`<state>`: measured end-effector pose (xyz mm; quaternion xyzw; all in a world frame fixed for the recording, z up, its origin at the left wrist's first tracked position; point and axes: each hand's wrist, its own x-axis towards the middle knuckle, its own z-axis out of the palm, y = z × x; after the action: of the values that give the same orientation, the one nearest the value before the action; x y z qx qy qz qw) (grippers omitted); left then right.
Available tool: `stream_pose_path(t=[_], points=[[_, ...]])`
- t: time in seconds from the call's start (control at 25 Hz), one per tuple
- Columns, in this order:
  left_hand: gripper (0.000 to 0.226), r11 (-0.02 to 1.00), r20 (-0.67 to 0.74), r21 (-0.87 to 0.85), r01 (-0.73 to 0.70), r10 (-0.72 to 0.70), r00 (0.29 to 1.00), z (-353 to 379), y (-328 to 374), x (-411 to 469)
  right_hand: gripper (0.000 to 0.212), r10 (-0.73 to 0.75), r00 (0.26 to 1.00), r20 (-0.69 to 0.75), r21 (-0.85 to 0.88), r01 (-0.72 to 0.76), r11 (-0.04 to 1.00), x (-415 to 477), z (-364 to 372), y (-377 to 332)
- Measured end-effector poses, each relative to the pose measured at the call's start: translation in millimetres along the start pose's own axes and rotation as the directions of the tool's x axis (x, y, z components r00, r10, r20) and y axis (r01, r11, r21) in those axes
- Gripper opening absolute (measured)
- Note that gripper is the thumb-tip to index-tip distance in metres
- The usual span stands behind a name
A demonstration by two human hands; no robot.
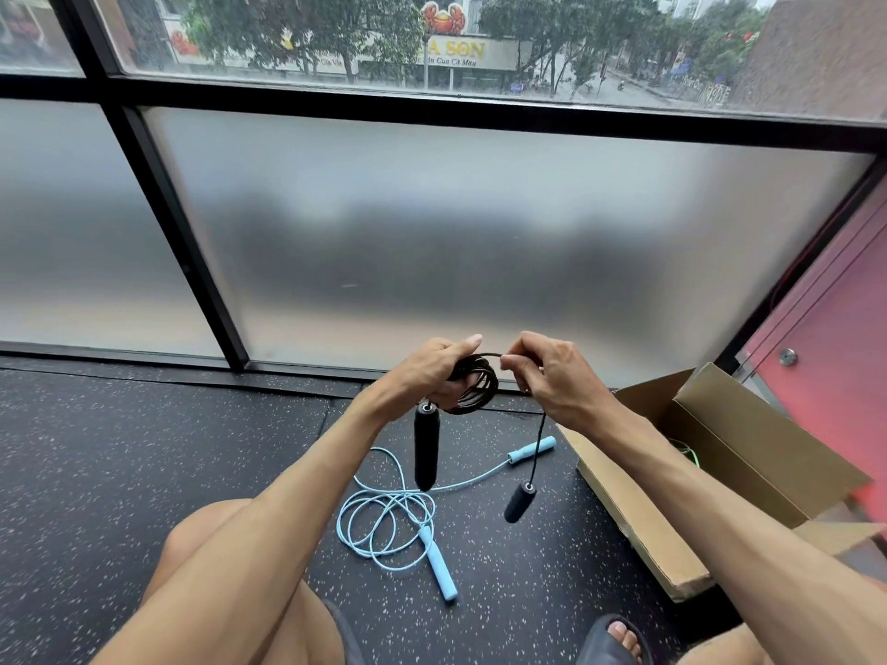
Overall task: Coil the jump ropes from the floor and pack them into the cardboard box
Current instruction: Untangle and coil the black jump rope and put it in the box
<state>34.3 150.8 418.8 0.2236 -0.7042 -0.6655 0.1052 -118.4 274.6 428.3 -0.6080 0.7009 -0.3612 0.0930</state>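
A black jump rope [475, 383] is wound into a small coil held up in front of me. My left hand [432, 369] grips the coil, and one black handle [425, 446] hangs straight down below it. My right hand [552, 376] pinches the cord at the coil's right side; the other black handle [520, 501] dangles lower on a short length of cord. A light blue jump rope [389, 523] lies loosely looped on the floor beneath. The open cardboard box [638, 515] stands on the floor at the right, a bit of green cord [689, 453] showing inside.
Black speckled rubber floor [120, 463] runs to a frosted window wall [432, 242] with black frames. A red wall panel [835, 357] stands behind the box. My bare knee [216, 544] is at lower left and a sandalled foot [619, 640] at the bottom.
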Motion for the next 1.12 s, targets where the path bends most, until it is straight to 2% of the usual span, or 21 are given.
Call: stream_pose_path(t=[0.16,0.28,0.36,0.48,0.6,0.68,0.84,1.0,1.12], points=[[0.048,0.939,0.125,-0.343,-0.028,0.075,0.989,2.6,3.0,-1.7,0.024,0.127,0.992,0.012,0.203,-0.127,0.971,0.0,7.6,0.6],[0.048,0.853,0.135,-0.521,-0.02,0.106,0.985,1.1,5.3,0.1,0.032,0.227,0.967,0.119,0.384,-0.256,0.887,-0.9,11.7,5.5],[0.048,0.774,0.107,-0.631,-0.055,0.157,0.982,-1.3,9.1,0.7,0.04,0.265,0.931,0.249,0.452,-0.354,0.819,-4.8,14.3,7.9],[0.045,0.659,-0.046,-0.733,-0.17,0.202,0.978,-3.8,14.1,2.4,0.043,0.325,0.847,0.422,0.397,-0.494,0.773,-12.6,24.4,9.2],[0.034,0.677,-0.234,-0.676,-0.291,0.177,0.956,-1.1,11.3,6.6,0.024,0.34,0.78,0.525,0.371,-0.57,0.733,-19.0,37.1,11.2],[0.026,0.729,-0.355,-0.578,-0.368,0.182,0.917,0.6,7.1,9.0,0.015,0.311,0.778,0.546,0.371,-0.557,0.743,-20.8,41.8,10.9],[0.019,0.84,-0.578,-0.32,-0.438,0.193,0.793,-0.6,0.3,13.2,0.016,0.288,0.783,0.551,0.332,-0.523,0.785,-20.6,43.2,7.7],[0.02,0.881,-0.672,-0.097,-0.464,0.285,0.683,0.0,-3.3,12.6,0.02,0.316,0.789,0.527,0.174,-0.464,0.869,-21.8,51.3,12.7],[0.026,0.885,-0.704,0.032,-0.465,0.35,0.617,0.8,-3.1,10.6,0.021,0.331,0.789,0.517,0.161,-0.469,0.868,-25.0,55.9,17.8]])
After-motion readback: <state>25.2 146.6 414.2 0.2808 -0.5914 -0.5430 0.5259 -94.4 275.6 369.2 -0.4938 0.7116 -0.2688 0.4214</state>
